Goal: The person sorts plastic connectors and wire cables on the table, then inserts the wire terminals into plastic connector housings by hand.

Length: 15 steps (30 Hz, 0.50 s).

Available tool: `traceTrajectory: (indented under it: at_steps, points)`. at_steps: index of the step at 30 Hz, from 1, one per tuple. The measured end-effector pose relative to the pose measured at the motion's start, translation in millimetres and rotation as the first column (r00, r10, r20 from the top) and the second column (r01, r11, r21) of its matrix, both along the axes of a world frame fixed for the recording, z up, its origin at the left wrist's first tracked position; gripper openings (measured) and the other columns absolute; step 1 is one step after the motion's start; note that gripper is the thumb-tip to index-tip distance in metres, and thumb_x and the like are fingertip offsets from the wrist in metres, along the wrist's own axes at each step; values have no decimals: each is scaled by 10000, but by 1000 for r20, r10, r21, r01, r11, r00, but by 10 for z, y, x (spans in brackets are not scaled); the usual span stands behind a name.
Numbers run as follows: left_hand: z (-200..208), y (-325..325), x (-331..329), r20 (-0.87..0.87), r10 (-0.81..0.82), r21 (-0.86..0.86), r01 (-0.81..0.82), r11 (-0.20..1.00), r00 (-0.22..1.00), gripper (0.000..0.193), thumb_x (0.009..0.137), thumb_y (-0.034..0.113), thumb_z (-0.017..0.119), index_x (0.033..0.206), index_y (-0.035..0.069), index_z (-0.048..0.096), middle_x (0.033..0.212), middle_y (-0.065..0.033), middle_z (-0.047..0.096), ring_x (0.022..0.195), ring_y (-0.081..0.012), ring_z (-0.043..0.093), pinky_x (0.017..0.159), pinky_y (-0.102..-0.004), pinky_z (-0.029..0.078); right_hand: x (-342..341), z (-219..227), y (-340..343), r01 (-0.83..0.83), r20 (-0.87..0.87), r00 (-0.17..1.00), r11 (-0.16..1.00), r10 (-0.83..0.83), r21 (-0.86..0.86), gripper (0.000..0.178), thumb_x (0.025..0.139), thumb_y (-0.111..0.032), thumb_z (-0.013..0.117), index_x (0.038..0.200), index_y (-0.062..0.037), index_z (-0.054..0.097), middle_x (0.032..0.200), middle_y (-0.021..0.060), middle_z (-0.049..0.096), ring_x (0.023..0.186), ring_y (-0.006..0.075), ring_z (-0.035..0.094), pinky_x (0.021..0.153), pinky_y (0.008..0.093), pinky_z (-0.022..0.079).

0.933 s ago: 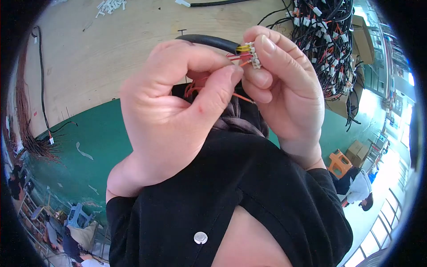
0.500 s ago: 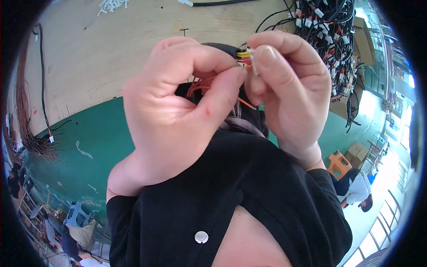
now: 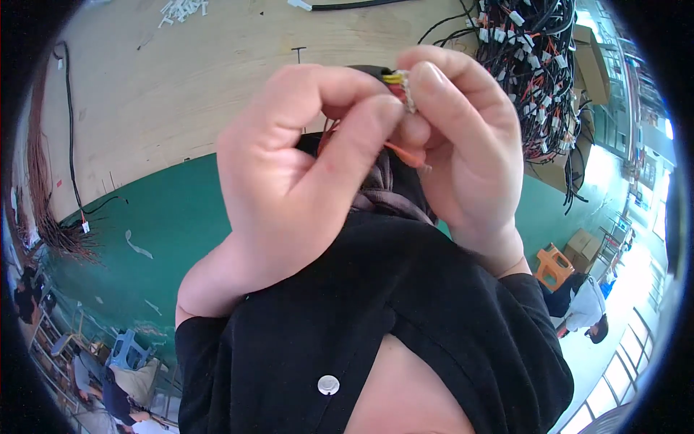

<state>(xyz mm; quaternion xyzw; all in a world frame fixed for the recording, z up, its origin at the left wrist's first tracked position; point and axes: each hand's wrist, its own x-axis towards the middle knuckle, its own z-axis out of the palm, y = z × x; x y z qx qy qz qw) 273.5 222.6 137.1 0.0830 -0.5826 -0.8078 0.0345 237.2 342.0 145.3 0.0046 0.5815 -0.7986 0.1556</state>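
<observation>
My left hand [image 3: 289, 166] is closed, thumb and forefinger pinching wires just below the end of a black-sleeved cable [image 3: 372, 71]. Yellow wires [image 3: 392, 78] come out of the sleeve, with red ones beside them, and run into a small whitish connector [image 3: 407, 90]. My right hand [image 3: 473, 137] grips that connector between thumb and fingers, which hide most of it. Below the fingertips a loose orange wire [image 3: 406, 154] sticks out, slightly blurred. More red wires [image 3: 325, 137] show behind my left fingers.
Over the wooden table's [image 3: 181, 87] right end hangs a heap of black cables with white connectors [image 3: 531, 79]. Small white connectors [image 3: 184, 10] lie at the far left. Bundled brown wires [image 3: 43, 181] drape over the left side. An orange stool [image 3: 554, 267] and a person [image 3: 585, 304] are at right.
Both hands have shifted slightly; my left hand has moved right, closer to the connector. The loose orange wire's end has swung a little toward my right hand.
</observation>
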Motion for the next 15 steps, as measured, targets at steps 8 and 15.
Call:
traceTrajectory:
  at_steps: [8, 15]
  points:
    - [-170, -217, -108, -462, -307, -618, -54, 784, 832, 71, 760, 20, 556, 812, -22, 533, 817, -54, 531, 743, -113, 476, 680, -225, 377, -79, 11, 50, -16, 221, 973, 976, 65, -216, 191, 828, -108, 471, 954, 31, 508, 603, 1, 456, 516, 38, 403, 421, 152, 308]
    - [-83, -72, -29, -161, -93, -201, 59, 978, 983, 54, 762, -6, 543, 809, 2, 518, 797, -29, 521, 710, -70, 446, 671, -178, 353, -81, -11, 68, -3, 239, 969, 967, 67, -256, 211, 829, -103, 466, 975, 46, 499, 623, 6, 453, 529, 32, 384, 414, 151, 290]
